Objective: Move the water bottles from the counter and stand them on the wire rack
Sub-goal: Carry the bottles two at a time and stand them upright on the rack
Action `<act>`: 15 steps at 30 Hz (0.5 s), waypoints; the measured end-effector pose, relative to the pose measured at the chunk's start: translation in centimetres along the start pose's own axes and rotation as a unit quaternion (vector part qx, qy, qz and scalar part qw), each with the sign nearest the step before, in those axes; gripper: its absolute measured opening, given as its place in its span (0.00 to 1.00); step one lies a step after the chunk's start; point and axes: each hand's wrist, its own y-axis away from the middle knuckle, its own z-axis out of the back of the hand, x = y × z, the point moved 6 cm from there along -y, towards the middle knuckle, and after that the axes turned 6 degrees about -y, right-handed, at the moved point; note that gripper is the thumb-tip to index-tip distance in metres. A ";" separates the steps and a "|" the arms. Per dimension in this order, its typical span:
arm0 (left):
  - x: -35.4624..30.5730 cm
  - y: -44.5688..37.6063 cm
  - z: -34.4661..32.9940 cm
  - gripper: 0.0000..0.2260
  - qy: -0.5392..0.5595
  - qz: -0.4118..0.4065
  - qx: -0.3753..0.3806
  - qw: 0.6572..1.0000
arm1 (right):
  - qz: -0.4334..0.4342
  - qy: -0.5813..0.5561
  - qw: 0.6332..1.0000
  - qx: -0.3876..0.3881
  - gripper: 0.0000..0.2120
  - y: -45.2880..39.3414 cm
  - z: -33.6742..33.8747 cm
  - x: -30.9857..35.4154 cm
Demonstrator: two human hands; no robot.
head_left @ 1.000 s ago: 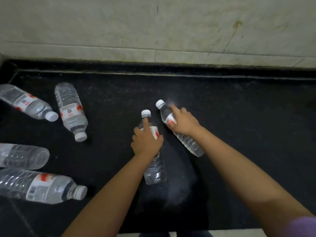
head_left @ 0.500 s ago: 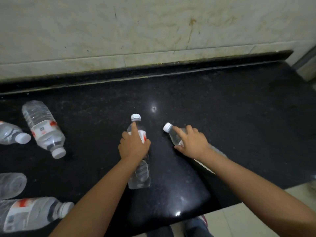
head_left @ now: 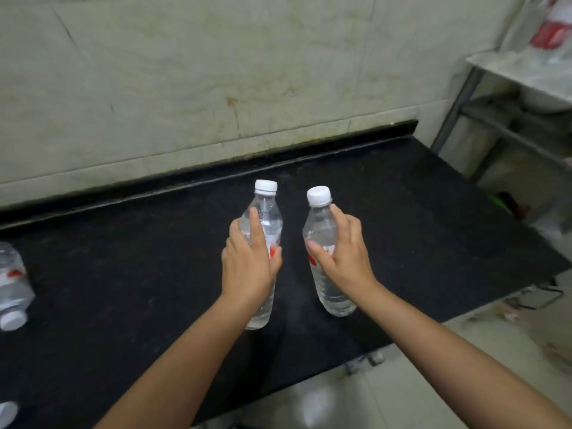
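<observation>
Bottles: we are gripping one in our left hand (head_left: 249, 267) and one in our right hand (head_left: 343, 255), fingers wrapped around each; slick plastic risks slipping while we are carrying both toward the rack (head_left: 507, 119).

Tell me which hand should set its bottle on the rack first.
Probably the right hand. It grips its bottle, lifted nearly upright, on the side nearer the metal rack at the counter's right end. The left hand holds its bottle farther away and would reach across.
</observation>
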 end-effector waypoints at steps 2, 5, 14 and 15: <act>-5.7 -0.4 0.6 0.40 0.001 -0.036 -0.051 0.998 | -0.004 -0.010 1.000 -0.026 0.40 -0.1 5.2 -1.7; -13.9 -1.4 1.8 0.41 0.015 -0.063 -0.100 0.993 | 0.013 -0.013 0.998 -0.065 0.43 -0.6 13.1 -3.4; -31.7 -7.4 4.9 0.38 0.062 -0.118 -0.205 0.970 | 0.075 0.016 0.977 -0.201 0.40 -5.7 33.1 -6.8; -33.1 -8.4 5.1 0.38 0.064 -0.124 -0.214 0.967 | 0.082 0.017 0.974 -0.212 0.40 -6.5 34.8 -7.2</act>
